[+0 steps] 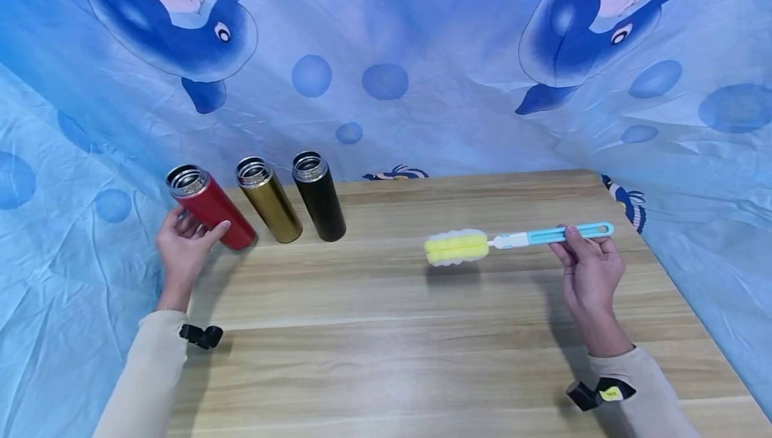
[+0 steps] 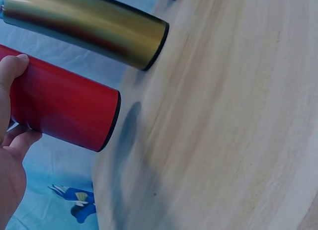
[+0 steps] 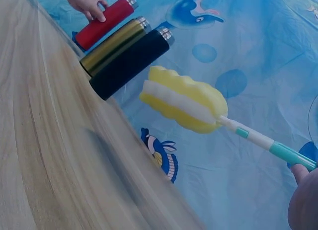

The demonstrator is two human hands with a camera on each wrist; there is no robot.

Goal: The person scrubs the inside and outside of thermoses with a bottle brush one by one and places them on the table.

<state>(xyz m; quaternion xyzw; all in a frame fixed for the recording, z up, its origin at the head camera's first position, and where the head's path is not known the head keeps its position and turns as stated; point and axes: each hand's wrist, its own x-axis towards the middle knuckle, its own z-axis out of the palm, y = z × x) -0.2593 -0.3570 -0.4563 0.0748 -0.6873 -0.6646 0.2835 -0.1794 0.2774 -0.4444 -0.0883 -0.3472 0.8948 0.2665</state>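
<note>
On the left, my left hand point(image 1: 183, 244) grips a red thermos flask point(image 1: 218, 211) by its side, thumb and fingers on opposite sides. The flask has no lid, and its steel mouth faces up. Beside it stands a gold flask point(image 1: 273, 205), also without a lid, and then a black flask point(image 1: 321, 198) with its mouth uncovered. My right hand point(image 1: 590, 270) pinches the light blue handle of a bottle brush point(image 1: 509, 240) between thumb and fingers. Its yellow and white sponge head point(image 3: 184, 98) points left, held above the table with a shadow beneath it.
The wood-grain table point(image 1: 386, 344) reaches back to a blue sheet point(image 1: 440, 123) printed with dolphins and bubbles, which hangs behind and on both sides. The three flasks stand in a row at the back left. Each wrist wears a small black camera point(image 1: 202, 336).
</note>
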